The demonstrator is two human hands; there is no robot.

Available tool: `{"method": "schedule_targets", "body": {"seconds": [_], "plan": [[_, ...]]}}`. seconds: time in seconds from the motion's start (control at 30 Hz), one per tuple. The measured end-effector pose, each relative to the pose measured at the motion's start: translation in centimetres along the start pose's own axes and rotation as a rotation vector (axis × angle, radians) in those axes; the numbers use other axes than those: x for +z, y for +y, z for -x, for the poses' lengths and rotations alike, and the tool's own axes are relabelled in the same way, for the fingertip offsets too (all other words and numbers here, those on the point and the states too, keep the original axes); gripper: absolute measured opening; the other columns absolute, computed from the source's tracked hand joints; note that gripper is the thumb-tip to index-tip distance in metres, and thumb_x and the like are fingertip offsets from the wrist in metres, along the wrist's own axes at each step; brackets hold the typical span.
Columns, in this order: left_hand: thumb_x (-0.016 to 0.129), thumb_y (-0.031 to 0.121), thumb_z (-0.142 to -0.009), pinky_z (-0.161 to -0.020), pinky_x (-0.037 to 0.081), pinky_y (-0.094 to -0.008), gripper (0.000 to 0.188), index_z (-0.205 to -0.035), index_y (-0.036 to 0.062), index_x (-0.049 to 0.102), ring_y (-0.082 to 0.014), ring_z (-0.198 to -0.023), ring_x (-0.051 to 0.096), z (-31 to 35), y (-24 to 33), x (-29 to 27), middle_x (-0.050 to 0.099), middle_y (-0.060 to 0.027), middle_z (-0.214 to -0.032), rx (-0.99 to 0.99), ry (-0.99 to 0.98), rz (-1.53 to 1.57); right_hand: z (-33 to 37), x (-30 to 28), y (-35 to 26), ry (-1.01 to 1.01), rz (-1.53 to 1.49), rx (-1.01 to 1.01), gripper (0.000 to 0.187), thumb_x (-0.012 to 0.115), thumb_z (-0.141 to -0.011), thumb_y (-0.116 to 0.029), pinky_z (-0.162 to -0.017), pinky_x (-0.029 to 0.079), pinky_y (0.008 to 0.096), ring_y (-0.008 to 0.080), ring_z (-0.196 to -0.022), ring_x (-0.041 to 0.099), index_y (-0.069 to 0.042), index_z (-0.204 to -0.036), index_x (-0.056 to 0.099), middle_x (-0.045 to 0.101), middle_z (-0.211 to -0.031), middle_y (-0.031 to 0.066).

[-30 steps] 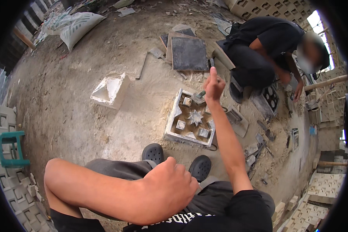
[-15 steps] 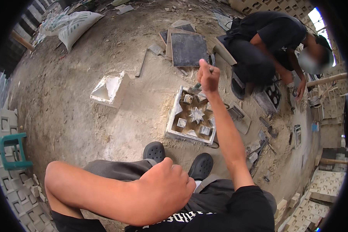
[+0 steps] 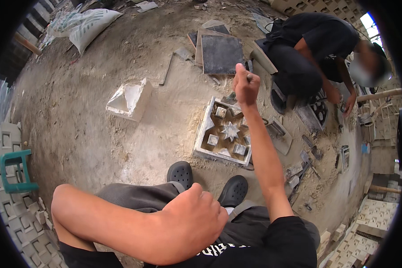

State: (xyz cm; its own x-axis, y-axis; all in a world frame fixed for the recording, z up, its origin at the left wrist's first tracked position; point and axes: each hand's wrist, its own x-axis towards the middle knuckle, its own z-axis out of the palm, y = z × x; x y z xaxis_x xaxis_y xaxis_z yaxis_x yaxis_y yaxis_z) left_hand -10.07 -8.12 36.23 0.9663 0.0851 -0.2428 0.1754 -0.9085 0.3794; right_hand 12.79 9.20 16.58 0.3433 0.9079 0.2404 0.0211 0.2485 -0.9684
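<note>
My right hand [image 3: 246, 88] is closed round a small tool [image 3: 249, 77] with a thin dark handle. Its flat, dark working end is partly hidden behind the hand, over the far edge of a square mould [image 3: 200, 143]. Inside the mould stand a pale star-shaped core [image 3: 230, 131] and several small blocks, with sandy material between them; my right forearm covers part of its right side. My left hand [image 3: 196, 219] is curled into a fist above my lap, its fingertips hidden underneath, so anything inside it cannot be seen.
A white angular block [image 3: 140, 102] stands left of the mould. Dark square boards [image 3: 221, 53] are stacked beyond it. At the right a person [image 3: 317, 53] crouches over another mould [image 3: 310, 117]. Tools [image 3: 299, 174] litter the ground there. A green stool [image 3: 18, 172] stands far left.
My right hand has shifted slightly at the mould's far edge, with the tool still in it. The whole view has moved a little. My left hand stays in place.
</note>
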Motion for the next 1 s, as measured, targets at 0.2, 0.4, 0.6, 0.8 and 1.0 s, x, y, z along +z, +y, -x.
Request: {"method": "schedule_targets", "body": {"seconds": [0.2,0.4,0.6,0.8,1.0], "plan": [[0.059,0.022,-0.080,-0.068,0.041,-0.0320,0.024,-0.093,0.0024,0.059,-0.0186,-0.073,0.055,-0.5,0.6,-0.7,0.057,-0.0029,-0.073,0.011,0.047,0.002,2.2,-2.1,6.2,0.056,0.121,-0.060,0.057,0.054,-0.098,-0.028,-0.040,0.025,0.0289,0.0070,-0.040,0.035,-0.011,-0.047,0.036,0.040,-0.045,-0.0028],[0.058,0.021,-0.080,-0.068,0.041,-0.0320,0.024,-0.093,0.0012,0.059,-0.0190,-0.073,0.055,-0.3,-0.2,-0.7,0.056,-0.0036,-0.075,0.042,0.076,-0.014,1.2,-1.2,1.8,0.008,0.012,0.003,0.054,0.054,-0.099,-0.029,-0.042,0.026,0.0281,0.0057,-0.043,0.036,-0.009,-0.050,0.040,0.039,-0.047,-0.0044],[0.059,0.019,-0.078,-0.069,0.041,-0.0323,0.025,-0.096,0.0000,0.059,-0.0191,-0.075,0.055,-0.7,0.7,-1.3,0.056,-0.0042,-0.076,0.043,0.067,0.039,3.1,-1.8,6.5,0.023,0.111,-0.076,0.055,0.055,-0.098,-0.029,-0.041,0.026,0.0275,0.0071,-0.040,0.036,-0.011,-0.049,0.040,0.041,-0.045,-0.0024],[0.059,0.020,-0.079,-0.069,0.040,-0.0321,0.025,-0.095,0.0001,0.058,-0.0189,-0.075,0.055,-0.9,0.0,-1.5,0.056,-0.0039,-0.076,0.060,0.017,-0.002,-0.2,-1.4,1.2,0.022,-0.024,0.036,0.056,0.055,-0.098,-0.028,-0.039,0.024,0.0270,0.0066,-0.038,0.034,-0.013,-0.048,0.036,0.040,-0.045,-0.0030],[0.058,0.019,-0.079,-0.067,0.040,-0.0315,0.021,-0.091,0.0019,0.058,-0.0186,-0.073,0.055,-0.6,1.3,-2.1,0.055,-0.0038,-0.074,0.039,0.092,0.002,0.6,-0.9,6.8,0.048,0.028,-0.037,0.050,0.056,-0.098,-0.028,-0.039,0.023,0.0266,0.0046,-0.040,0.033,-0.014,-0.054,0.037,0.038,-0.049,-0.0064]]}}
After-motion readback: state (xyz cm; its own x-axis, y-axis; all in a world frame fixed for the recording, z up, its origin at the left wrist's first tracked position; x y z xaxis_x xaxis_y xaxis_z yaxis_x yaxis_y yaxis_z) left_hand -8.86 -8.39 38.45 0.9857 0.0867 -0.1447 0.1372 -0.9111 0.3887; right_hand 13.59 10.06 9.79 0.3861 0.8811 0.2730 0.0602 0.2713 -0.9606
